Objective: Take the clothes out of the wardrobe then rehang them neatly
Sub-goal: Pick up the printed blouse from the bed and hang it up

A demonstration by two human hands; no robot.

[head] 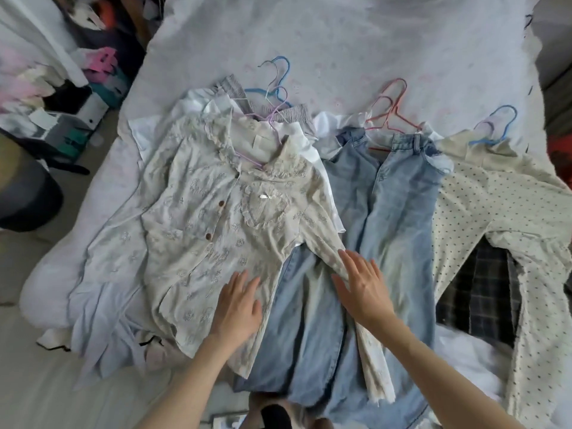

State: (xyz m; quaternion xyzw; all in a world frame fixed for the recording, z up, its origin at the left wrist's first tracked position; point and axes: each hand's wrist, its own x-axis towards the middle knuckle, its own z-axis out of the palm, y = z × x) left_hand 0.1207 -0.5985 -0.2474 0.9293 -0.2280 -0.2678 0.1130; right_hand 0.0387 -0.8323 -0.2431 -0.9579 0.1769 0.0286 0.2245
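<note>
A cream floral blouse (198,218) with a lace collar lies flat on the bed on a lilac hanger (272,119). My left hand (238,308) lies flat on its lower hem, fingers straight. My right hand (362,286) presses flat on the blouse's right sleeve, which crosses light blue jeans (399,205) on a pink hanger (390,109). A cream dotted garment (483,199) on a blue hanger (498,125) lies at the right.
A pale bedsheet (340,41) covers the bed. A dark plaid garment (483,289) shows under the dotted one. A second blue hanger (275,85) and grey waistbands lie behind the blouse. Cluttered boxes (77,97) stand on the floor at the left.
</note>
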